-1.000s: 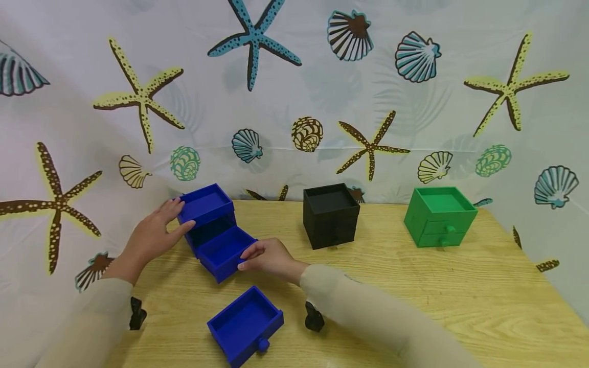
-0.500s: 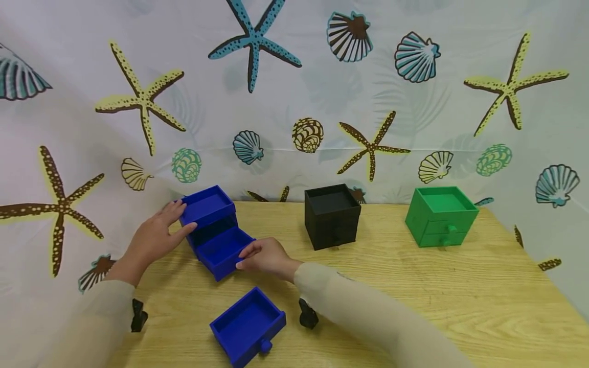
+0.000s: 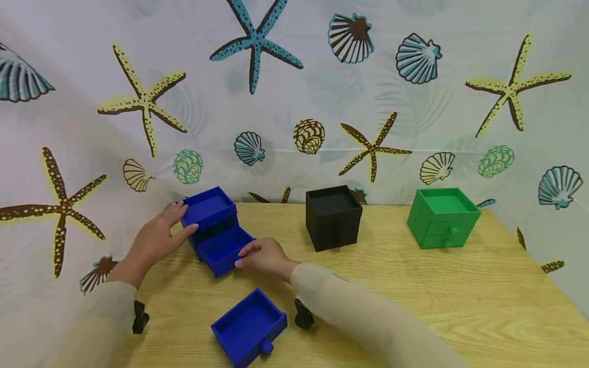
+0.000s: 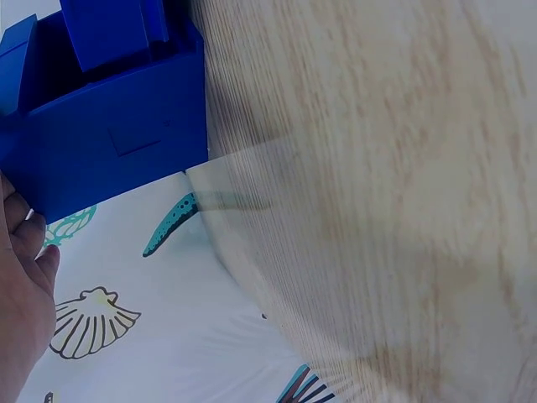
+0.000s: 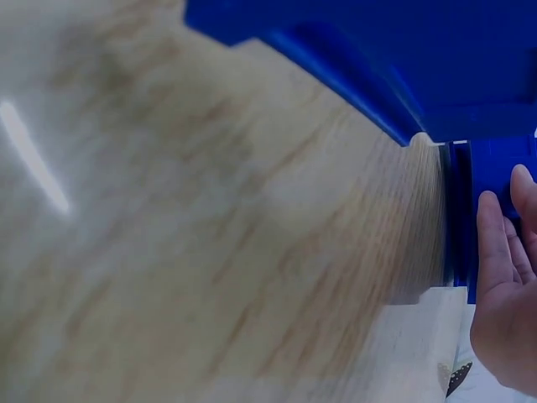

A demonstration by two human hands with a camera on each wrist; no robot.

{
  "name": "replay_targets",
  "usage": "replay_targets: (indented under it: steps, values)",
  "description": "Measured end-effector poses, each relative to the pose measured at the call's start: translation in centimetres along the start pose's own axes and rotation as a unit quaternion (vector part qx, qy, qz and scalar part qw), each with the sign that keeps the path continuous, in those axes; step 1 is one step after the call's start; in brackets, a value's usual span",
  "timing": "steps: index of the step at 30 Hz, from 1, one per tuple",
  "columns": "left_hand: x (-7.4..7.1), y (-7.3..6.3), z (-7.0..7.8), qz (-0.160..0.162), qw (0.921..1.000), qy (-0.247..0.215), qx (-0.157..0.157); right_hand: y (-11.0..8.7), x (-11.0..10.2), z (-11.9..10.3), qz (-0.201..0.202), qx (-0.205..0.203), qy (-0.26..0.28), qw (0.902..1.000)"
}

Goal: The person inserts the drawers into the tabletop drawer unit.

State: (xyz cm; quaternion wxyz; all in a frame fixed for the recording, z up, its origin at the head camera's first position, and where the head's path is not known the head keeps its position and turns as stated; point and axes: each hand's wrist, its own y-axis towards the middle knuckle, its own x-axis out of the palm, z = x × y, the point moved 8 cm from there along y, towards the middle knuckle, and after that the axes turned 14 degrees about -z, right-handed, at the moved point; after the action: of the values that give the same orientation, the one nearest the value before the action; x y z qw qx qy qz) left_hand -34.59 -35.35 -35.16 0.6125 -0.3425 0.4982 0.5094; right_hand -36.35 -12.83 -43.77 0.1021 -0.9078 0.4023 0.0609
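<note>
Blue drawer box point(image 3: 209, 214) stands at the back left of the wooden surface point(image 3: 414, 291), close against the sea-print curtain point(image 3: 322, 92); its upper slot gapes dark, and its lower drawer point(image 3: 224, 249) juts forward, partly pulled out, open side up; left hand point(image 3: 154, 240) lies against the box's left wall, fingers straight and spread wide, fingertips at the top rim, thumb toward the front edge, gripping nothing; left wrist view shows the same blue wall point(image 4: 109, 143) just beside that hand's palm edge point(image 4: 21, 294); right hand point(image 3: 262, 255) sits at the front right corner of the protruding drawer, fingers bent, thumb and fingertips touching the drawer's wall; whether it truly pinches the wall or only rests there, I cannot tell from the head view; right wrist view is blurred, showing blue plastic point(image 5: 470, 59) above and straight fingers point(image 5: 503, 277) at the frame's right edge; a second blue drawer point(image 3: 249, 326), knob facing the viewer, lies loose on the surface nearer the person, well apart from the box; black drawer box point(image 3: 333, 217) stands mid-surface at the back; green drawer box point(image 3: 443, 217) to its right, both drawers in; both forearms in beige sleeves.
</note>
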Motion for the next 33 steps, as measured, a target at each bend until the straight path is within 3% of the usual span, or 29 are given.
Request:
replay_targets:
  steps: [18, 25, 33]
  values:
    - [0.3, 0.0, -0.3, 0.004, 1.0, -0.007, -0.002, 0.6, 0.2, 0.2, 0.016, -0.004, 0.005, 0.9998]
    - [0.2, 0.1, -0.3, 0.004, 1.0, 0.001, -0.003, 0.8, 0.5, -0.3, 0.024, -0.024, 0.01, 0.9994]
    - [0.4, 0.1, -0.5, 0.002, 1.0, 0.005, -0.007, 1.5, 1.0, -0.4, -0.005, -0.015, 0.026, 0.9995]
